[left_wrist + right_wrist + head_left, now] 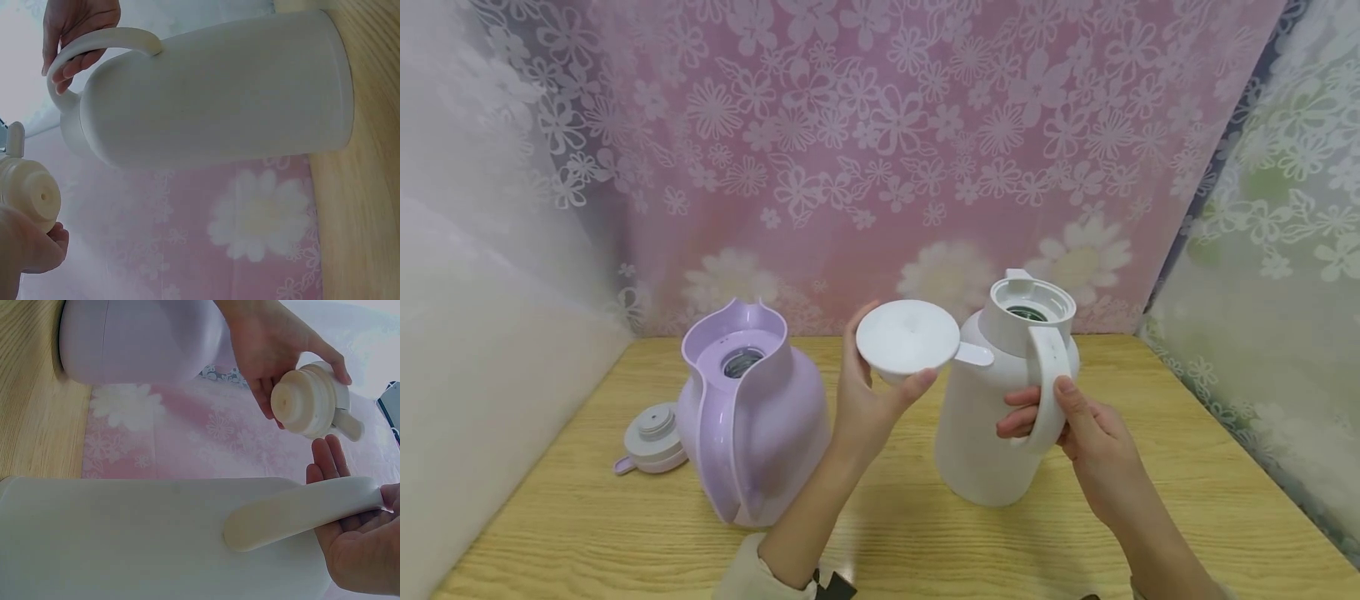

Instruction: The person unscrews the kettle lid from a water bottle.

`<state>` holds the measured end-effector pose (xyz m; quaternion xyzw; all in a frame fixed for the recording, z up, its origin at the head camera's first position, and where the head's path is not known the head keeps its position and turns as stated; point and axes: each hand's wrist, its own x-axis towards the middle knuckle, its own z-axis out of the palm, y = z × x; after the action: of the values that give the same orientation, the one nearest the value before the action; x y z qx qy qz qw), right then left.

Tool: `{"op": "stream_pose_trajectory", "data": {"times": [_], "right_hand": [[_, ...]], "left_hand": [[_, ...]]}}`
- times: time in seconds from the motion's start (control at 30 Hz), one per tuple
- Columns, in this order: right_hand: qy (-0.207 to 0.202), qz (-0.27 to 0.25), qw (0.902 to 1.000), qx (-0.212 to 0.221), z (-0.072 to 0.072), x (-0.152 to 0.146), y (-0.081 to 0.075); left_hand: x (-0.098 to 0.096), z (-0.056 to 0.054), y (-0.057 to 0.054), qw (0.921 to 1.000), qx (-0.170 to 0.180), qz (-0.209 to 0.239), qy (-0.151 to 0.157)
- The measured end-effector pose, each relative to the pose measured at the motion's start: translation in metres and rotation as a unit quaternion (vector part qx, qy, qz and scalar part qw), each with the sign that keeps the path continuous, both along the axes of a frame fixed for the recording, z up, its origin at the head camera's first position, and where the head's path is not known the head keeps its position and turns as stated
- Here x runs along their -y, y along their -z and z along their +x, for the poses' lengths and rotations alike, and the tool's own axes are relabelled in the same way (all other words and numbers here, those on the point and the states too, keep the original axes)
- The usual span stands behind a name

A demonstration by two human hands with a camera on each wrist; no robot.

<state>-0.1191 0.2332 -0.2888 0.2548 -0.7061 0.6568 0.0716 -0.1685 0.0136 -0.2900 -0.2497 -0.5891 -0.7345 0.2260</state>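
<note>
In the head view my left hand [868, 408] holds a round white lid [908, 337] by its rim, level and raised above the table. The lid's tab points right, toward a white thermos jug [981, 425] whose mouth is uncovered. My right hand [1097, 442] grips that jug's handle [1050, 383], fingers through the loop and thumb on its outer side. The stepped underside of the lid [306, 403] shows in the right wrist view. Upright on the table, the white jug [219, 94] fills much of the left wrist view.
A purple thermos jug [786, 425] with an open mouth stands left of my left forearm. Beside it lies a grey and purple lid [655, 437], underside up. The wood-grain table [895, 542] ends at a pink flowered curtain [880, 167], with pale sheets at both sides.
</note>
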Motion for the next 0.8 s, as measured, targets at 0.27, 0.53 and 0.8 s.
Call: {"op": "stream_pose_trajectory", "data": {"times": [0.27,0.53,0.8], "right_hand": [[0.0,0.01,0.9999,0.005,0.0,-0.002,0.0],[-0.003,0.01,0.9999,0.005,-0.001,-0.002,0.001],[-0.007,0.002,1.0,0.005,-0.001,-0.001,0.0]], "left_hand": [[0.009,0.006,0.017,0.9992,0.015,-0.027,0.026],[0.02,0.012,0.038,0.996,0.002,-0.053,0.072],[0.024,0.015,0.051,0.9939,0.003,-0.065,0.088]]}}
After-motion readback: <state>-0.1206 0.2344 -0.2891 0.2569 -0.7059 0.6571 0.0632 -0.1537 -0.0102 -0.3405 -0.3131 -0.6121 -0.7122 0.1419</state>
